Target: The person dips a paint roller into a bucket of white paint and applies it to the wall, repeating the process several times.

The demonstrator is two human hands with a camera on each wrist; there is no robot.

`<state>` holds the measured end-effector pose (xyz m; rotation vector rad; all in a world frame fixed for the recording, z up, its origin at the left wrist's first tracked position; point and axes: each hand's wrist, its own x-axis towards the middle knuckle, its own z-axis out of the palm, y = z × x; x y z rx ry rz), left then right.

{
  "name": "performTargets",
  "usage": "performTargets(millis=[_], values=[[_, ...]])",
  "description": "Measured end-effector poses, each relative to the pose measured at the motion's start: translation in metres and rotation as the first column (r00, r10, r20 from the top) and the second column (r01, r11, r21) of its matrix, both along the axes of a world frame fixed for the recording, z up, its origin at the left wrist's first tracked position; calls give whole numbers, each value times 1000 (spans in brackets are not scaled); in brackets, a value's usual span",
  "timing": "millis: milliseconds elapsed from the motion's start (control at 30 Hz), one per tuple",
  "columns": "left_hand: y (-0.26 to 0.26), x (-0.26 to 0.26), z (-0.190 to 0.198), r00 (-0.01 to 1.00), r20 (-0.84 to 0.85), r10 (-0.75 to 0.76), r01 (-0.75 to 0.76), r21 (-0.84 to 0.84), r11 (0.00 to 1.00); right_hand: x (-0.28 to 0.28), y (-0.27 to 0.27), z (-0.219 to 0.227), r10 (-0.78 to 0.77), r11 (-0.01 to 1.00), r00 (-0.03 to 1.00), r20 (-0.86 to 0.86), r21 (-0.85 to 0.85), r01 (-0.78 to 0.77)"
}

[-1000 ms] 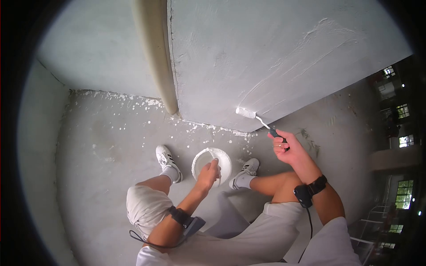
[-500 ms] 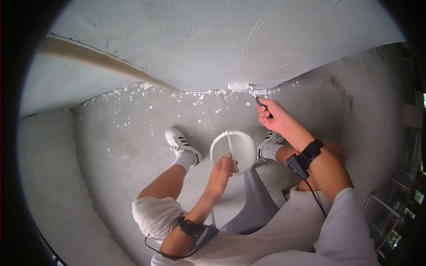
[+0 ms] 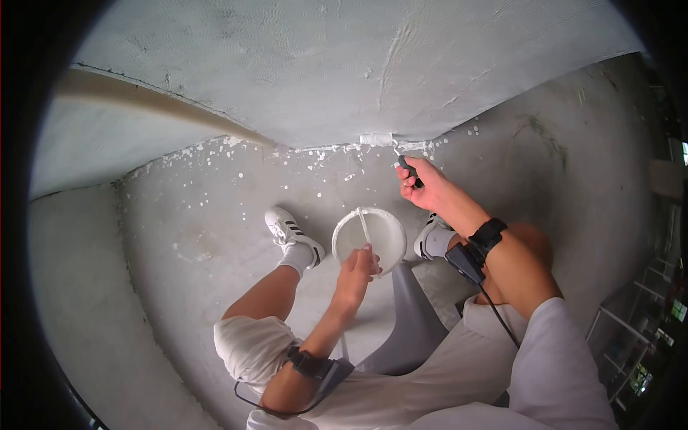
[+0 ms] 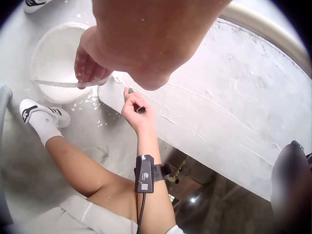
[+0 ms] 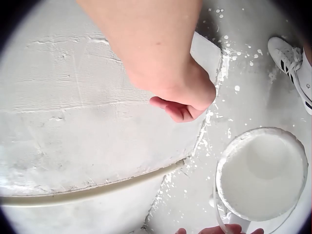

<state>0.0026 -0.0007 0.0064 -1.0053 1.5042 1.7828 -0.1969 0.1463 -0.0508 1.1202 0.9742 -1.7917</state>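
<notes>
My right hand (image 3: 418,183) grips the dark handle of a small paint roller (image 3: 376,139). The roller's white sleeve lies against the very bottom of the grey wall (image 3: 322,64), where it meets the floor. In the left wrist view the right hand (image 4: 136,109) is curled round that handle. My left hand (image 3: 362,261) holds the thin wire handle (image 4: 56,84) of a white paint bucket (image 3: 369,210), which stands on the floor between my feet. In the right wrist view the bucket (image 5: 263,175) shows white paint inside. The roller is hidden there behind my right hand (image 5: 183,105).
I squat on a concrete floor (image 3: 208,215) speckled with white paint drops along the wall's foot. White shoes (image 3: 290,233) stand on either side of the bucket. A cream pipe (image 3: 143,107) runs along the wall on the left. A railing (image 3: 638,315) and an open drop lie to the right.
The roller has travelled down the wall to its bottom edge and shifted slightly left. My view has swung round. The left hand keeps hold of the bucket handle.
</notes>
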Motion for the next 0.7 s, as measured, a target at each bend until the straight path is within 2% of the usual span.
performTargets(millis=[200, 300, 400, 533, 700], values=[[4, -4, 8, 1000, -11, 1, -1, -11, 1000, 1, 9, -4, -67, 997, 998, -21, 45, 68], [5, -6, 15, 1000, -26, -10, 10, 6, 1000, 0, 21, -2, -145, 980, 989, -4, 136, 144], [10, -9, 17, 999, -35, -6, 7, 8, 1000, 0, 35, -11, -185, 944, 977, -110, 256, 207], [17, -10, 13, 996, -71, -56, 55, -12, 998, 0, 44, -15, -181, 937, 973, -141, 275, 214], [23, -16, 16, 996, -64, -57, 57, 1, 998, -1, 23, -7, -9, 980, 989, -145, 196, 38]])
